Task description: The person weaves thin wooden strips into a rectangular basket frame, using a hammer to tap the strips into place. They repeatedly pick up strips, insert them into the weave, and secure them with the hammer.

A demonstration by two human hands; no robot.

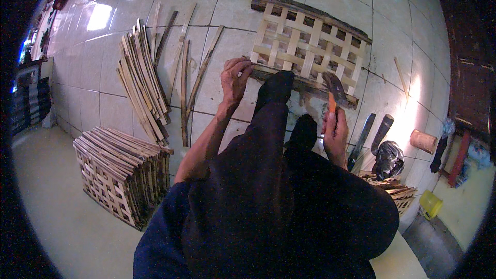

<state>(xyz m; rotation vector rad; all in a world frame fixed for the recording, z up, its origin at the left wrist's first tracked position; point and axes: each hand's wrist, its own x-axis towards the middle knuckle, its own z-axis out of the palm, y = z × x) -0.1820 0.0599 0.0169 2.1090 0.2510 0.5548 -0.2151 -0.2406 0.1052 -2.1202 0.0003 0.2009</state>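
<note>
A woven bamboo lattice panel (pixel 305 46) lies on the tiled floor in front of me, with dark wooden bars along its far and near edges. At the near left corner, the fingers of my left hand (pixel 236 80) are closed on the end of the near bar; whether a small piece is also between them I cannot tell. My right hand (pixel 336 133) is wrapped round the orange handle of a hammer (pixel 336 90). The dark hammer head is over the panel's near right part. My left foot (pixel 276 85), in dark covering, presses against the near bar.
Loose bamboo strips (pixel 142 80) lie at the left, several apart from the bundle. A stack of woven panels (pixel 121 173) stands at the lower left. On the right are a dark blade-like tool (pixel 362 137), a black plastic bag (pixel 388 160), a brown cylinder (pixel 423 141) and a yellow container (pixel 430 204).
</note>
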